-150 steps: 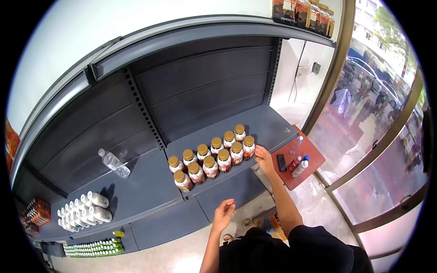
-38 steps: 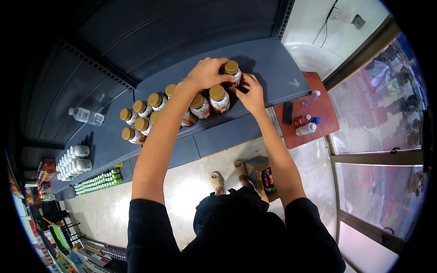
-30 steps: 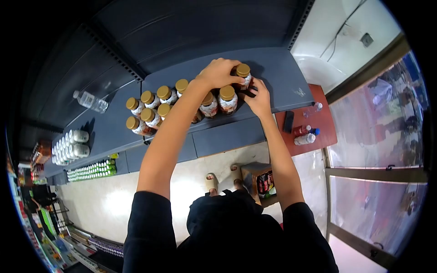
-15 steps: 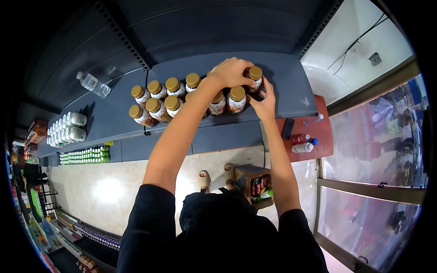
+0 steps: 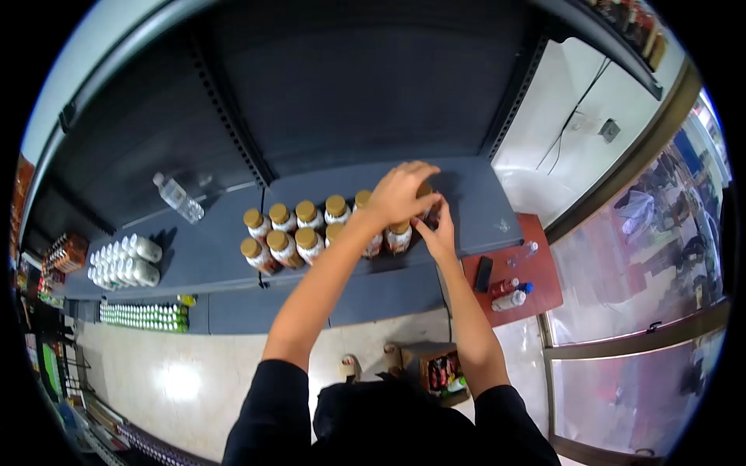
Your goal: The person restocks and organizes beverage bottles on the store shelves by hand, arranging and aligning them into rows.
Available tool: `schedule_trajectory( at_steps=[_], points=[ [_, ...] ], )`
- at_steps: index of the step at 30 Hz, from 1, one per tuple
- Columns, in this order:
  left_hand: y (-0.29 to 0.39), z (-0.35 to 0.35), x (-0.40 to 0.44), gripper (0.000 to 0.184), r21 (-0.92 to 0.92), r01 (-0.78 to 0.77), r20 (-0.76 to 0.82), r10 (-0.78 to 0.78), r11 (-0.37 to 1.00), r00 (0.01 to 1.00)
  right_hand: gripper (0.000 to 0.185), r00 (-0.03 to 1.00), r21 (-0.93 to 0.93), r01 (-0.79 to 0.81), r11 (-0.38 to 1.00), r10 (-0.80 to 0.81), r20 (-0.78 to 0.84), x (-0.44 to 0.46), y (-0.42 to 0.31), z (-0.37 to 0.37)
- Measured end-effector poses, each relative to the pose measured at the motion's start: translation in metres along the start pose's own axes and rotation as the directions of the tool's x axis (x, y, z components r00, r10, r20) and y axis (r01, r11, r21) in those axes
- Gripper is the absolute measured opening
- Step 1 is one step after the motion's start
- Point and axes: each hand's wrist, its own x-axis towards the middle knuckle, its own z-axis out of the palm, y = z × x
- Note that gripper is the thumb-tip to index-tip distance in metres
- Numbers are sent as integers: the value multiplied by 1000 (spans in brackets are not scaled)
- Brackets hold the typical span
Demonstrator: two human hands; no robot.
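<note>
Two rows of gold-capped bottles [image 5: 309,242] with white and brown labels stand upright on the grey shelf [image 5: 365,289]. At the right end of the back row, the gold cap of one bottle [image 5: 424,189] shows between my hands; its body is mostly hidden. My left hand [image 5: 400,194] reaches over from the left, fingers stretched past the cap and thumb apart from them. Against this bottle's near right side, my right hand [image 5: 439,231] curves its fingers and thumb round it. Just left of my right thumb stands a front-row bottle [image 5: 399,237].
A clear water bottle [image 5: 180,200] lies on the shelf at left, behind white cans [image 5: 128,264]. On the right, a red table [image 5: 536,268] holds a phone [image 5: 483,273] and small bottles [image 5: 507,295]. An open box [image 5: 443,374] with packages sits on the floor near my feet.
The view has tilted up, so shelf and bottles appear lower. My left fingers have straightened and spread over the cap. My right hand stays beside the same end bottle.
</note>
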Motion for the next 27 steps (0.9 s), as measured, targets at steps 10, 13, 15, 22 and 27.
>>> schedule_trajectory(
  at_steps=[10, 13, 15, 22, 27],
  points=[
    [158, -75, 31, 32, 154, -541, 91, 534, 827, 841, 68, 985, 262, 132, 956, -96, -146, 17, 19, 6],
    [201, -114, 46, 37, 96, -649, 14, 651, 754, 759, 70, 949, 418, 261, 870, -151, -277, 14, -51, -15],
    [221, -133, 62, 41, 85, -726, -97, 731, 683, 676, 71, 916, 496, 332, 803, -148, -373, 1, -87, -37],
    [273, -214, 158, 36, 474, -610, -461, 769, 635, 443, 53, 539, 17, 759, 651, -614, -577, 61, -363, -119],
    [246, -228, 227, 52, 365, -469, -627, 584, 805, 515, 59, 477, -316, 708, 632, -758, -445, 127, -431, -145]
  ],
)
